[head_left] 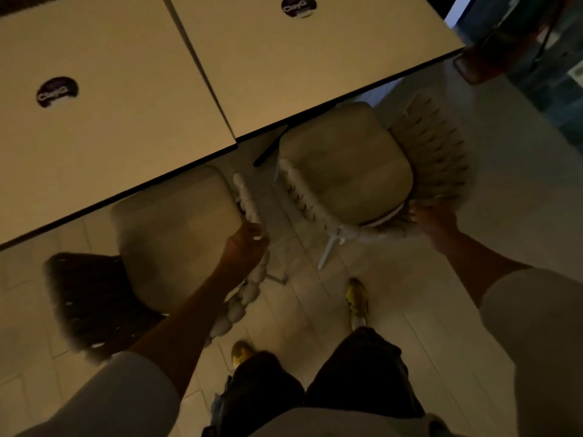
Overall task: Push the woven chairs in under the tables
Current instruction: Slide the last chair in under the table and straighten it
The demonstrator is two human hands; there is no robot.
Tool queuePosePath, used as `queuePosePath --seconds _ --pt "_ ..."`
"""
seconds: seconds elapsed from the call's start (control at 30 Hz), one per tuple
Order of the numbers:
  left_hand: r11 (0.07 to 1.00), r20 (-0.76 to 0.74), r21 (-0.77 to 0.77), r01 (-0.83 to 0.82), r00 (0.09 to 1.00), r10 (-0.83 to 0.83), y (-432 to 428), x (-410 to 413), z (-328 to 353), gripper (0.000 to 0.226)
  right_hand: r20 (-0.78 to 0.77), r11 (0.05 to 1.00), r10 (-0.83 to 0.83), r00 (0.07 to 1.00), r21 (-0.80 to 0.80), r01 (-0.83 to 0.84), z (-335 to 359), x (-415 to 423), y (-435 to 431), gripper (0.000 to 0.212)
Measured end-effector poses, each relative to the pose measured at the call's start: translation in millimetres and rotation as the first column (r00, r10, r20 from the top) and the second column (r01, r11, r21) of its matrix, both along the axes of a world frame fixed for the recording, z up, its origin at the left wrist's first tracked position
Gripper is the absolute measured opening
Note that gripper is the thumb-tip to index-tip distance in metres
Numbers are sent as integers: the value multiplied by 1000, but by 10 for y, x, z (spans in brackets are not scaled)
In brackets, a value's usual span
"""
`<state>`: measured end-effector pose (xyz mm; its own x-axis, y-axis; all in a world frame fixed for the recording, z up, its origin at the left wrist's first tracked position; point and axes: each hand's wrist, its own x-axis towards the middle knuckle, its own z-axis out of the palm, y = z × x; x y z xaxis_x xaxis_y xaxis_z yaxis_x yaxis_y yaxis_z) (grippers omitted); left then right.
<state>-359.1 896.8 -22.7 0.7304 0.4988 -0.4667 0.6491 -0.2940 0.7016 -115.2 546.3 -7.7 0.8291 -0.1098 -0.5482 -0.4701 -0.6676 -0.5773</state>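
Two woven chairs with cream cushions stand at the near edge of two pale square tables. The left chair (176,234) has its seat partly under the left table (104,121). My left hand (244,244) grips its woven right arm rail. The right chair (344,165) is turned at an angle, its seat front just under the right table (299,70). My right hand (433,220) grips the rim of its woven backrest. The scene is dim.
Each tabletop carries a round dark sticker (56,91). A black table leg (271,146) shows between the chairs. My feet (358,301) stand on the pale tiled floor behind the chairs. A dark red frame (492,61) stands at the far right.
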Motion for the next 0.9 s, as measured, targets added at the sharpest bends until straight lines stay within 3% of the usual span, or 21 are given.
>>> queuePosePath --seconds 0.13,0.27,0.33,0.4,0.5,0.57,0.63,0.7,0.77,0.9 --pt "944 -99 -266 -194 980 173 -685 847 -179 36 151 964 40 988 -265 1 -63 858 -531 55" --pt "683 -399 -548 -483 869 293 -1411 1528 -242 36 76 941 -119 990 -310 137 -386 1588 -1037 67" --pt "655 -414 -588 -475 872 260 -1658 1703 -361 41 11 965 -151 988 -216 150 -530 1790 -1155 77" --pt "603 -449 -560 -569 819 356 -1802 1819 -449 43 -101 981 -158 982 -127 145 -721 1985 -1236 86" --pt "505 -482 -508 -697 717 504 -1860 1938 -526 28 -193 986 -155 969 -95 139 -1069 2242 -1338 89" --pt "517 -486 -490 -702 712 506 -1860 1998 -487 14 -231 995 -91 969 -51 82 -1205 2339 -1380 82" --pt "561 -490 -456 -691 721 490 -1871 2020 -491 14 -262 999 -43 964 -43 33 -1081 2304 -1299 89" --pt "569 -493 -441 -695 717 493 -1873 2035 -476 15 -260 990 -137 956 -20 137 -1062 2288 -1281 97" --pt "530 -501 -433 -729 684 531 -1863 2059 -476 12 -265 977 -207 942 -9 212 -954 2235 -1175 91" --pt "538 -506 -398 -743 667 548 -1819 2112 -465 19 -240 985 -168 956 -87 151 -970 2276 -1092 84"
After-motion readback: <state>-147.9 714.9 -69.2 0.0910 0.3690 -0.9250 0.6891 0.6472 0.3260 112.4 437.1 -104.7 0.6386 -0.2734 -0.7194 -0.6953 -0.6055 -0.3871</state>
